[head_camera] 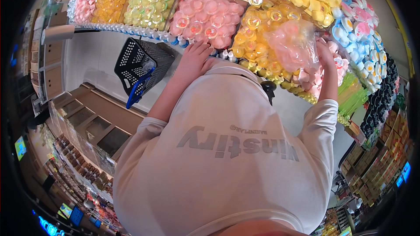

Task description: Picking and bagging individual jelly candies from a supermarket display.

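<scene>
My left hand (198,56) rests at the front edge of a bin of pink jelly cups (208,13), fingers slightly spread and holding nothing. My right hand (325,54) grips the side of a clear plastic bag (292,44) with pink pieces in it. The bag lies over a bin of yellow-orange jelly cups (252,28) and covers part of it. Under and beside my right hand are pink wrapped sweets (313,78). The fingertips of that hand are partly hidden.
A black perforated shopping basket (141,62) with a blue handle stands left of me. Farther left is a display counter with compartments (92,124). To the right are blue-and-white egg-shaped sweets (361,49), green stick packs (352,91) and black packages (380,101). Green cups (149,6) fill another bin.
</scene>
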A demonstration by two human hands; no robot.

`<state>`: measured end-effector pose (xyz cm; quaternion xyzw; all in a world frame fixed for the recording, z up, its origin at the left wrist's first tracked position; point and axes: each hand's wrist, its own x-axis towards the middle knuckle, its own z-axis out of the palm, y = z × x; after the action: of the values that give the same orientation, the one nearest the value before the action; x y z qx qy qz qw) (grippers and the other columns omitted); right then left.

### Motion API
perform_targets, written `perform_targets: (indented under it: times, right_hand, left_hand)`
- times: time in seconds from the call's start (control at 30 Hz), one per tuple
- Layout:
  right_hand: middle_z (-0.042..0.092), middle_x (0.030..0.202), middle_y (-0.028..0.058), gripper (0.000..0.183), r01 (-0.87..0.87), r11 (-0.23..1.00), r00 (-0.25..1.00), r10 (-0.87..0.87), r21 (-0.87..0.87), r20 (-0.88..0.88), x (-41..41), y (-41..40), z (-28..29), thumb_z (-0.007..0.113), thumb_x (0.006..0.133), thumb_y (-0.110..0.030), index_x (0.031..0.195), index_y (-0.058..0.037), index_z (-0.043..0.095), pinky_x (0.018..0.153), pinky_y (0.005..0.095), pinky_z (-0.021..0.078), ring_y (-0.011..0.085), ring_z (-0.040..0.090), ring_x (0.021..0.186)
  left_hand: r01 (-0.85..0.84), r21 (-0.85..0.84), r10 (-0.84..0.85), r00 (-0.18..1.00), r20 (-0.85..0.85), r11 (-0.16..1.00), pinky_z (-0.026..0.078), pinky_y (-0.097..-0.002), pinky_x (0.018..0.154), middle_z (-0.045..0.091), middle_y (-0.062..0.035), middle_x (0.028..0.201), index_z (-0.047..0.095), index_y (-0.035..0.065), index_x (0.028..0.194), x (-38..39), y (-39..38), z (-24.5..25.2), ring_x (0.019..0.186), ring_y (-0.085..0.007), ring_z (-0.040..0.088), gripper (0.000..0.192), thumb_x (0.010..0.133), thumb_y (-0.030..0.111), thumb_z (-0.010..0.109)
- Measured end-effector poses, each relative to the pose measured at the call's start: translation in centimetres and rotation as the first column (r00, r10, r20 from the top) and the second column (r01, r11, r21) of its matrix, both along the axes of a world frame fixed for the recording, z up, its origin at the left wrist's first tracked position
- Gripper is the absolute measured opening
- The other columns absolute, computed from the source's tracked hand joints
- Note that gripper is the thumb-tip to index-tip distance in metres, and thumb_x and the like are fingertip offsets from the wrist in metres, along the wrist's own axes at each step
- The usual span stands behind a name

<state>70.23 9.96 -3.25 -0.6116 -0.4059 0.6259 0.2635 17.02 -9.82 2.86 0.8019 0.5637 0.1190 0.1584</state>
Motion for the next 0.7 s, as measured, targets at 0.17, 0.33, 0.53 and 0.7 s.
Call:
perform_targets:
  times: [0.17, 0.33, 0.53, 0.7]
  right_hand:
    - [0.07, 0.096, 0.0063, 0.035, -0.266, 0.963, 0.832, 0.203, 0.05, 0.517, 0.5, 1.7, -0.9, 0.067, 0.093, -0.023, 0.121, -0.0021, 0.064, 0.074, 0.0278, 0.0528, 0.0141, 0.066, 0.082]
    - [0.069, 0.101, 0.0078, 0.036, 0.246, 0.883, 0.85, -0.394, 0.4, 0.348, 6.1, 0.0, -2.2, 0.069, 0.093, -0.018, 0.124, -0.0012, 0.063, 0.075, 0.0291, 0.0535, 0.0162, 0.066, 0.084]
    - [0.065, 0.116, 0.0128, 0.035, 0.664, 0.311, 0.571, -0.798, 0.68, -0.192, 2.3, -4.4, 9.5, 0.066, 0.096, -0.009, 0.129, 0.001, 0.056, 0.08, 0.0356, 0.0587, 0.0212, 0.067, 0.097]
    - [0.065, 0.122, 0.0131, 0.032, 0.368, 0.623, 0.866, -0.5, 0.691, -0.011, -16.3, -8.6, 19.7, 0.061, 0.098, -0.004, 0.13, -0.0007, 0.057, 0.082, 0.0315, 0.0577, 0.0195, 0.067, 0.099]
  left_hand:
    - [0.069, 0.017, -0.069, 0.997, 0.016, 0.997, 0.037, -0.0506, 0.112, 0.061, -0.0129, 0.134, 0.063, 0.0069, 0.129, -0.6, 0.6, -0.2, 0.135, -0.0343, 0.05, 0.041, 0.094, 0.028, 0.065]
    - [0.111, 0.04, -0.115, 0.988, 0.1, 0.993, 0.038, -0.05, 0.111, 0.062, -0.0129, 0.132, 0.064, 0.0061, 0.127, -1.6, 1.5, -0.1, 0.133, -0.0347, 0.051, 0.04, 0.093, 0.026, 0.065]
    - [0.126, 0.035, -0.131, 0.945, 0.299, 0.991, 0.041, -0.0483, 0.107, 0.063, -0.0128, 0.127, 0.065, 0.0055, 0.124, -2.9, 3.2, 2.3, 0.126, -0.0347, 0.054, 0.037, 0.091, 0.022, 0.067]
    - [0.203, -0.263, -0.022, 0.828, 0.561, 0.943, 0.05, -0.0393, 0.095, 0.064, -0.0127, 0.124, 0.059, 0.0023, 0.134, -4.3, 5.5, 4.5, 0.111, -0.026, 0.063, 0.039, 0.097, 0.016, 0.063]
